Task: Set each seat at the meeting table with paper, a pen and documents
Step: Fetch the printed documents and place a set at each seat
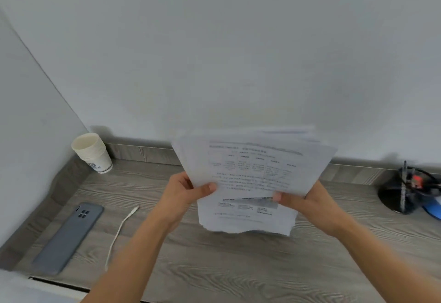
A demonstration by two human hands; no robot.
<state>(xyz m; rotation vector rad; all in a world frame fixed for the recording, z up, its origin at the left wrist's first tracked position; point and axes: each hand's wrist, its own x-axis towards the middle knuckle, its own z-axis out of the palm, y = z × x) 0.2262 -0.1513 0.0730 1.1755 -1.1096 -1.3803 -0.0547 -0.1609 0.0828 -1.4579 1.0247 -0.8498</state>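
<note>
Both hands, left [188,192] and right [303,198], pinch a loose stack of white printed paper documents [250,173] above the grey wood-grain tabletop [214,267]; uneven sheets may slip from the fanned stack

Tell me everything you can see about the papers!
The papers are a loose stack of thin white sheets. The front one is printed with black text and a grid. The left hand and right hand pinch its sides, holding it upright, bottom edge near the wooden table. The print is blurred.
</note>
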